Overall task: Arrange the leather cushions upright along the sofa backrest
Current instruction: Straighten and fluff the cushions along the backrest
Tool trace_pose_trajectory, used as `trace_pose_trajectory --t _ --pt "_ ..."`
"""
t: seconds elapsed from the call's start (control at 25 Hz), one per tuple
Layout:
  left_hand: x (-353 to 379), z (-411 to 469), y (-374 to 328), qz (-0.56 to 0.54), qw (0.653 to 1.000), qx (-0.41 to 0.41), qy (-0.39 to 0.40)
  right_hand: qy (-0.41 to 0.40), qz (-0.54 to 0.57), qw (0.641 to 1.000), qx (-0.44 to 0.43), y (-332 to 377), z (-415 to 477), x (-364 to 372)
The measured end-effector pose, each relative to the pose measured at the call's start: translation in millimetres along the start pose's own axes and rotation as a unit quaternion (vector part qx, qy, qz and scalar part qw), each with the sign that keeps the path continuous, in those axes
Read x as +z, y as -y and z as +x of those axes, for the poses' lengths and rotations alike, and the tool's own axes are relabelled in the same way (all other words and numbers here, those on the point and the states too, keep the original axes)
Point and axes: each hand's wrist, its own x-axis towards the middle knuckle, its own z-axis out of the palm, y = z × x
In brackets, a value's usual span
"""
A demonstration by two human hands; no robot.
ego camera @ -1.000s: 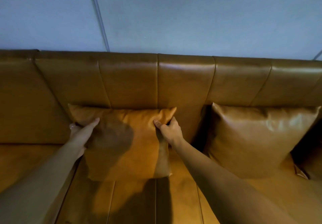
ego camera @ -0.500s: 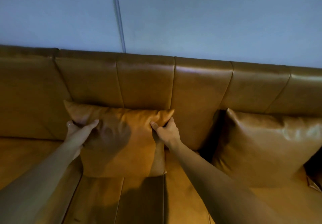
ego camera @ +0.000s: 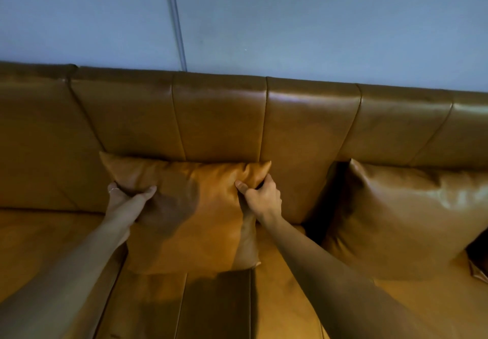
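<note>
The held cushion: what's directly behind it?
The sofa backrest rises directly behind the cushion both hands grip. Whether its hidden back face presses flat against the leather can't be seen.

We saw dim, warm light from above; glare streaked backrest (ego camera: 311,101) top and right cushion (ego camera: 412,206). Arm shadows darkened left cushion (ego camera: 190,206) and seat (ego camera: 232,299). Wide-angle bending at edges; slight softness throughout.

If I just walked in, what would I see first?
Two hands: the left hand and right hand grip the upper corners of a brown cushion leaning against the sofa backrest in the middle. To its right, a second cushion already stands upright against the backrest.
</note>
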Motion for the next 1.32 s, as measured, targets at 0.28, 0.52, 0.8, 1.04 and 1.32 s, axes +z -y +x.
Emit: trace_pose_trajectory --t 0.28,0.52,0.8,1.04,1.32 --pt "4 8 10 -0.008 0.999 0.010 -0.030 0.008 0.025 1.000 0.001 -5 4 0" --pt "4 -2 19 -0.005 0.998 0.043 -0.051 0.016 0.030 0.999 -0.026 -5 2 3" --pt "1 5 11 0.037 0.998 0.033 -0.024 0.033 0.020 0.999 0.000 1 9 -3" --pt "12 -11 -14 0.181 0.979 0.007 -0.098 0.117 0.050 0.990 0.064 2 15 -18" --pt "137 -100 -59 0.292 0.869 0.396 -0.050 0.015 -0.043 0.997 -0.058 -4 1 -109"
